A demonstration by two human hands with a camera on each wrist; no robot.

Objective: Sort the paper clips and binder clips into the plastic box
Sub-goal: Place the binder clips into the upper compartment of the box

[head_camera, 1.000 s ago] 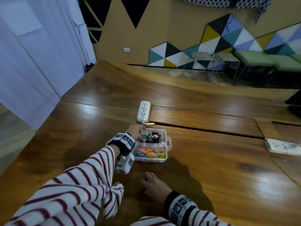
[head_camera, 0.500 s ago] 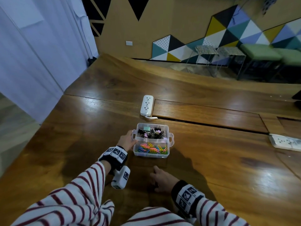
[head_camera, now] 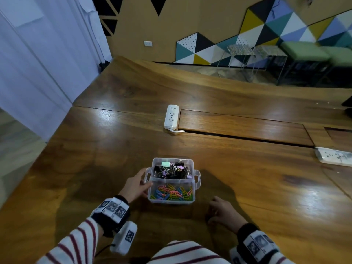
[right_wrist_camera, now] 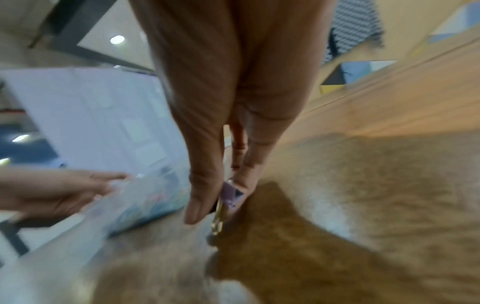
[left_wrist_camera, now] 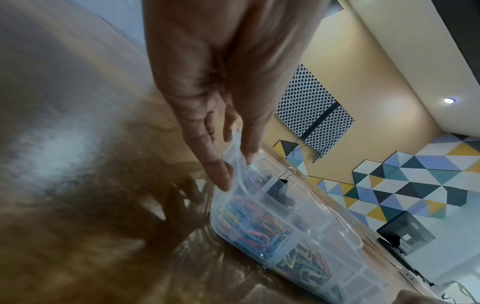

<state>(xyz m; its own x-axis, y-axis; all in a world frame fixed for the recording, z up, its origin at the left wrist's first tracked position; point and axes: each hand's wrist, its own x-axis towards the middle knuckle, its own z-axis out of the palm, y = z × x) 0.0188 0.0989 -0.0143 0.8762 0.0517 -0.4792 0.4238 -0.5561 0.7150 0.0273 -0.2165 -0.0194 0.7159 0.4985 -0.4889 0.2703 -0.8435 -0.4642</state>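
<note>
A clear plastic box point(head_camera: 197, 180) stands on the wooden table. Its far compartment holds black and pastel binder clips point(head_camera: 171, 171); the near one holds coloured paper clips point(head_camera: 172, 192). My left hand point(head_camera: 136, 185) is at the box's left side, and in the left wrist view my thumb and a finger point(left_wrist_camera: 219, 172) pinch the handle of the box point(left_wrist_camera: 298, 216). My right hand point(head_camera: 219, 210) rests low on the table, right of the box's near corner. In the right wrist view my right hand point(right_wrist_camera: 215, 205) pinches a purple binder clip point(right_wrist_camera: 231, 195) with gold wire arms just above the wood.
A white power strip point(head_camera: 171, 117) lies beyond the box beside a long slot in the table. A second strip point(head_camera: 333, 156) sits at the right. The table's left edge drops off near a white curtain.
My left hand left the binder-clip compartment and came down to the box's left handle. My right hand stayed low on the table near the box.
</note>
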